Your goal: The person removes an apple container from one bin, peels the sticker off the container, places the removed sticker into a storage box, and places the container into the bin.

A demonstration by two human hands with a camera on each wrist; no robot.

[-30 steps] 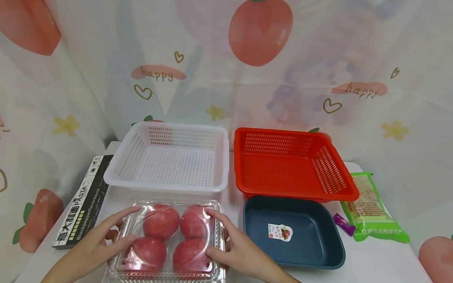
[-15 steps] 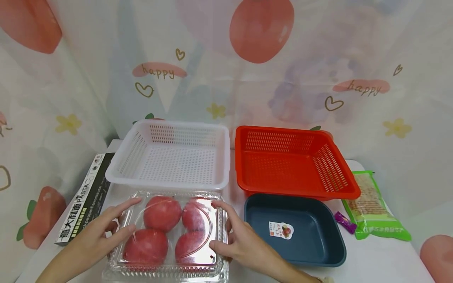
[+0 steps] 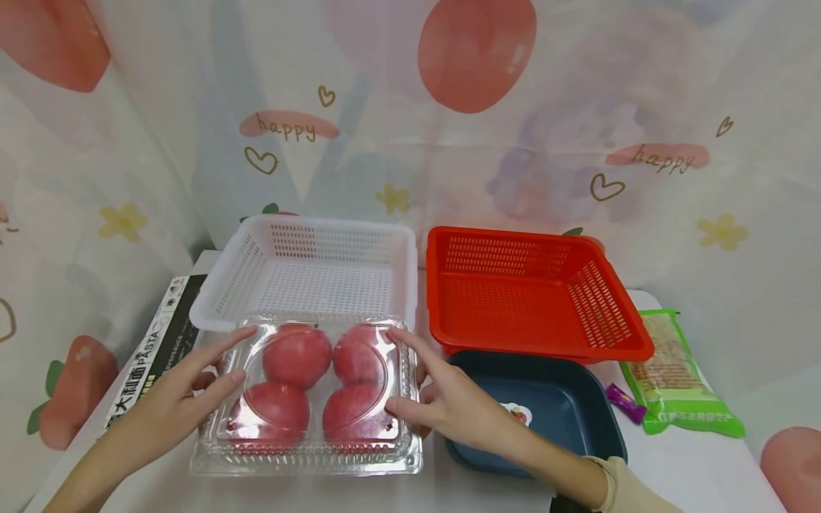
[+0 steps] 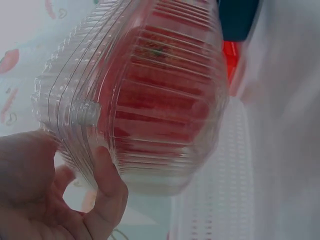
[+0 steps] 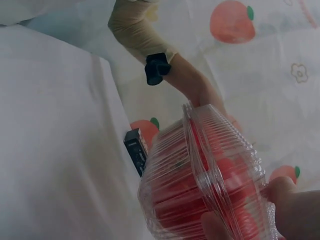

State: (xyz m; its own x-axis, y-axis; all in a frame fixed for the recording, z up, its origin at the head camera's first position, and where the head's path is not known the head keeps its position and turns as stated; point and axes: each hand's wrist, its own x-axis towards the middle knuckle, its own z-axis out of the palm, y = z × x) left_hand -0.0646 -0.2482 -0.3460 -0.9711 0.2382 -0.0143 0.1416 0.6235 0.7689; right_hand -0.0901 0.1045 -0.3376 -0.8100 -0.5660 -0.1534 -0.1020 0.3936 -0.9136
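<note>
A clear plastic clamshell box (image 3: 308, 467) with several round red fruits (image 3: 295, 356) inside is held up off the table, in front of the white basket. My left hand (image 3: 169, 392) grips its left side, thumb on the lid edge and fingers curled beneath the rim, as the left wrist view shows. On the opposite side my right hand (image 3: 449, 402) holds the box the same way. The lid is on. In the right wrist view the clamshell (image 5: 175, 185) is tilted in that camera's picture, and some right-hand fingers are hidden behind it.
Behind stand a white perforated basket (image 3: 327, 281) and a red one (image 3: 500, 313). A dark blue basin (image 3: 558, 406) is partly behind my right arm. A black-and-white pasta box (image 3: 160, 345) lies left; a purple-wrapped sweet (image 3: 625, 404) and green food packet (image 3: 689, 388) lie right.
Both hands have raised the clamshell and moved it forward; its back edge now overlaps the front of the white basket. The right forearm now covers part of the blue basin.
</note>
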